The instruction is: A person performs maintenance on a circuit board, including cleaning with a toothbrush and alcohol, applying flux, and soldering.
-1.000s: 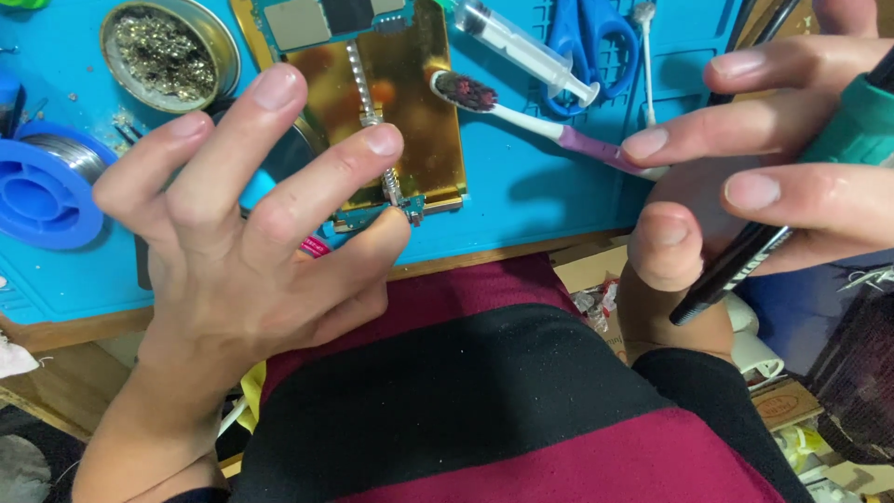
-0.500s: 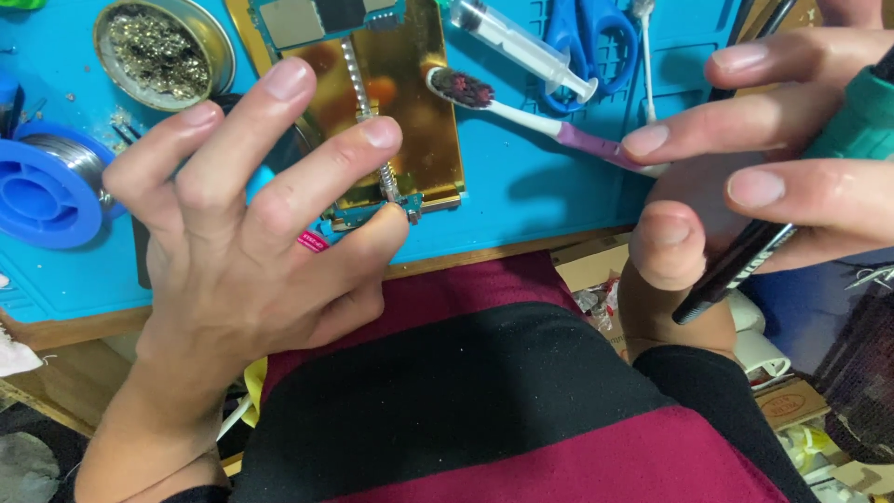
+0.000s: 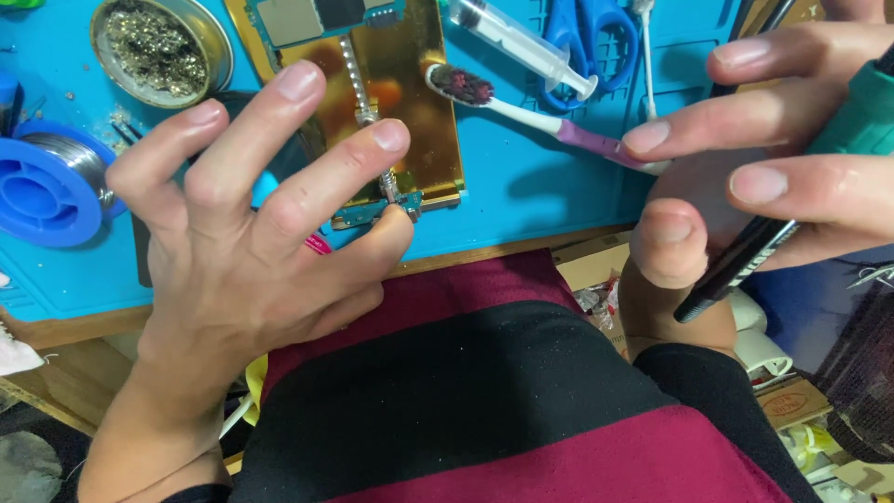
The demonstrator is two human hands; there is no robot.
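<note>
Nearest the camera, a maroon-and-black striped garment (image 3: 484,401) fills the lower frame. Above it, the left hand (image 3: 251,251) is spread with its fingers apart; thumb and middle fingertip pinch the near end of a small blue-green circuit board (image 3: 377,210) at the near edge of the gold holder plate (image 3: 410,102). The board's long axis runs left to right, directly at the left fingertips. The right hand (image 3: 782,158), at the right and well apart from the board, is closed on a green-handled tool (image 3: 745,261) whose dark tip points near-left. The left hand is the nearer one to the board. Farther on the blue mat (image 3: 540,186) lie a toothbrush (image 3: 549,121), a syringe (image 3: 521,42), blue scissors (image 3: 582,28), a solder spool (image 3: 51,186) and a round tin (image 3: 163,42).
</note>
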